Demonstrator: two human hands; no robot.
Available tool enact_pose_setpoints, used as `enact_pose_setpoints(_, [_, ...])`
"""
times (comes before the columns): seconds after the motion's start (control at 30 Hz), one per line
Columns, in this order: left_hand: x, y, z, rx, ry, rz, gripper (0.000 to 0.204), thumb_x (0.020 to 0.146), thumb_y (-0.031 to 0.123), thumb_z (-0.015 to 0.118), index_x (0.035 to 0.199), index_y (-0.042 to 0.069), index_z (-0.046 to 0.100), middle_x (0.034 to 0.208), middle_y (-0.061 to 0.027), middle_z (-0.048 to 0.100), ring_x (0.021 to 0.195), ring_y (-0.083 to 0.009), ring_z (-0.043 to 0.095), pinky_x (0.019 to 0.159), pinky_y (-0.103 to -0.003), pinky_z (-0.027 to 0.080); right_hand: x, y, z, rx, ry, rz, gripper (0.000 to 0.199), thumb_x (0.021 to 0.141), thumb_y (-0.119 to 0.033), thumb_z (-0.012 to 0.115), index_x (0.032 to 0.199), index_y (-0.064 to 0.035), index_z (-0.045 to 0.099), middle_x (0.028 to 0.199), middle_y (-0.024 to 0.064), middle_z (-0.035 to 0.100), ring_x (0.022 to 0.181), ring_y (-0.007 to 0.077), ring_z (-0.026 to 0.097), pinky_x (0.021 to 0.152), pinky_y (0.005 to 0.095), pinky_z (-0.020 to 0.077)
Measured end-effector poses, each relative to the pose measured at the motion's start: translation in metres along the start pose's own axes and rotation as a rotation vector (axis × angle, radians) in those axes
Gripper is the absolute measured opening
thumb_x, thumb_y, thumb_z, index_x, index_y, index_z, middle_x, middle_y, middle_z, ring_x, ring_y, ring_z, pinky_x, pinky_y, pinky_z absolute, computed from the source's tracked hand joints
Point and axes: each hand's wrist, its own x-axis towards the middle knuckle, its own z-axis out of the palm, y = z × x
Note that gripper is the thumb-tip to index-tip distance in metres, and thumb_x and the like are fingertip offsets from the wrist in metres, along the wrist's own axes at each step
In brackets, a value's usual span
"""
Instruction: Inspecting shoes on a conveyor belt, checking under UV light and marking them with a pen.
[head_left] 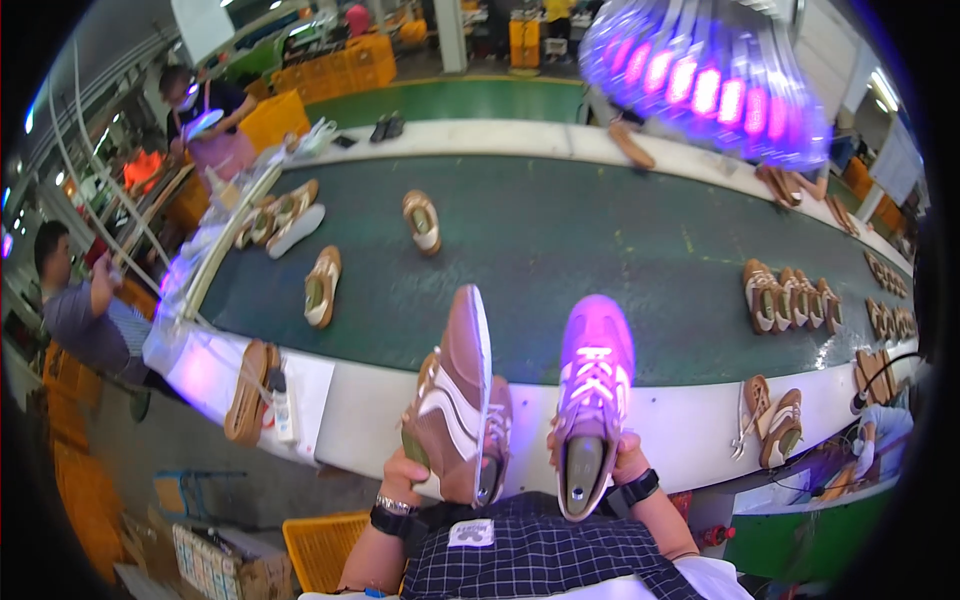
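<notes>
My left hand (403, 474) is closed around the heel end of a brown sneaker (452, 400) with white side stripes. That shoe is tipped on its side, its pale sole facing right. Partly hidden behind it is a second sneaker (498, 425); whether my left hand grips this one too, I cannot tell. In my right hand (627, 459), another laced sneaker (597, 365) is gripped near the heel, toe pointing away and upper facing up. Purple light falls across its toe and laces, and a greenish insole shows inside. Both hands are over the near white ledge (370, 410).
Beyond the ledge runs a green conveyor belt (560, 240) bearing several sneakers, including a row (790, 298) at the right. Purple-lit, plastic-wrapped lamps (705, 90) hang above the far right. Soles (247, 390) and a white bottle (285, 410) sit left; two people work at far left.
</notes>
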Motion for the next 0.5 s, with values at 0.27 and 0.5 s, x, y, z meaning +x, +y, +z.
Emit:
enact_pose_setpoints(0.27, [0.020, -0.004, 0.055, 0.316, 0.030, 0.053, 0.098, 0.048, -0.004, 0.060, 0.140, 0.005, 0.029, 0.118, -0.0099, 0.053, 0.104, -0.0243, 0.055, 0.090, -0.033, 0.044, -0.027, -0.018, 0.011, 0.030, -0.150, 0.000, 0.091, 0.056, -0.038, 0.075, 0.128, 0.0060, 0.039, 0.115, 0.0227, 0.054, 0.106, 0.0352, 0.056, 0.090, 0.0447, 0.0479])
enact_pose_setpoints(0.5, [0.048, -0.005, 0.089, 0.513, -0.056, 0.145, 0.103, 0.044, 0.006, 0.070, 0.138, 0.004, 0.028, 0.131, -0.0091, 0.043, 0.120, -0.0237, 0.043, 0.103, -0.032, 0.032, -0.011, -0.018, -0.009, -0.011, -0.101, -0.093, 0.087, 0.060, -0.036, 0.074, 0.129, 0.0056, 0.040, 0.118, 0.0211, 0.054, 0.107, 0.0330, 0.056, 0.092, 0.0431, 0.0462])
